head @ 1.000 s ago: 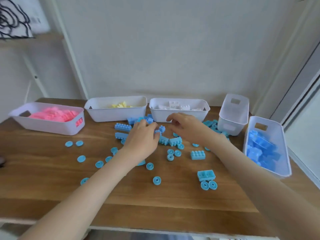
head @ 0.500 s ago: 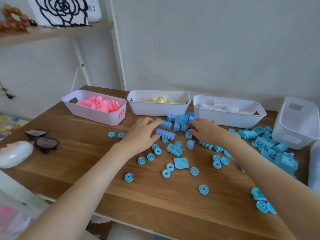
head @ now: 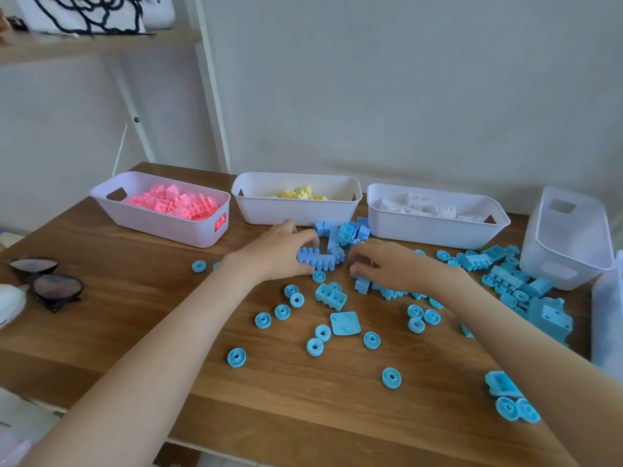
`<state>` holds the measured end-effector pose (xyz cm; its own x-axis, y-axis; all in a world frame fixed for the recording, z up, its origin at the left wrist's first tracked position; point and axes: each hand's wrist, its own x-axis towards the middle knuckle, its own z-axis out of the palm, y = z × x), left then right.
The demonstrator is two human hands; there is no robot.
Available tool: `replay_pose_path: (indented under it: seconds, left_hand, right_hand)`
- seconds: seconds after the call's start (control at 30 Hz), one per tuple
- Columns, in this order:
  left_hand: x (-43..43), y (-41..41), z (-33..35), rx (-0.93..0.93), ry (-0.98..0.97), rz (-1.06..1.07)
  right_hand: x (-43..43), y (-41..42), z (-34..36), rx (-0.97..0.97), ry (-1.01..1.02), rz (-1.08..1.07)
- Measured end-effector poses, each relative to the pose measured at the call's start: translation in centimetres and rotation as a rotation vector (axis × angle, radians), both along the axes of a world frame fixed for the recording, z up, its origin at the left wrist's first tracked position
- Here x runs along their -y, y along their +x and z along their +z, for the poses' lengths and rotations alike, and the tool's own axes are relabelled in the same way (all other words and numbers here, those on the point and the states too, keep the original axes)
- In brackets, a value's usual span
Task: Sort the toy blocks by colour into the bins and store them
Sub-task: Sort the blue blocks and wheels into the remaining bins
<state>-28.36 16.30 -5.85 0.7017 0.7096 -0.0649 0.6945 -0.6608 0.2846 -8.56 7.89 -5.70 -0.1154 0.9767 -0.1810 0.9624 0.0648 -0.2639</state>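
Head view: left hand [head: 278, 252] is gripping a long blue brick [head: 317, 260] near the tabletop's [head: 135, 332] far edge; right hand [head: 387, 266] is curling over blue blocks [head: 362, 286], grasp unclear.

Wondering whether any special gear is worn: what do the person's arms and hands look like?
The left forearm and right forearm are bare, no sleeves in view. The left hand and right hand wear no gloves; no watch, ring or bracelet shows.

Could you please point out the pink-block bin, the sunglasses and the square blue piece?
pink-block bin [head: 158, 225]: head view, near side wall.
sunglasses [head: 58, 287]: head view, nearer lens.
square blue piece [head: 345, 323]: head view, top face.
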Motion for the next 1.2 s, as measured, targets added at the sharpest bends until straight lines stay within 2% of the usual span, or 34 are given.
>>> replay_pose_path:
  seconds: [0.33, 0.43, 0.53, 0.9, 1.0, 1.2]
  left_hand:
    - [0.8, -1.8, 0.2, 0.011, -0.006, 0.120]
    - [1.7, -2.2, 0.5, 0.123, 0.022, 0.235]
    - [2.9, -1.8, 1.1, 0.227, 0.064, 0.282]
    - [9.0, 4.5, 3.4, 0.333, 0.023, 0.172]
    - [10.1, 6.4, 3.5, 0.312, 0.009, 0.178]
    - [11.5, 8.9, 2.3, 0.299, -0.115, 0.185]
  right_hand:
    - [0.9, -0.3, 0.5, -0.046, 0.080, 0.019]
    - [1.9, -0.2, 0.7, -0.081, 0.009, 0.046]
    - [2.5, 0.0, 0.1, 0.021, -0.070, 0.070]
    - [5.9, 2.0, 2.2, -0.279, 0.400, -0.064]
    - [7.1, 3.2, 2.0, -0.320, 0.404, -0.134]
    - [8.2, 4.9, 0.4, -0.258, 0.293, -0.173]
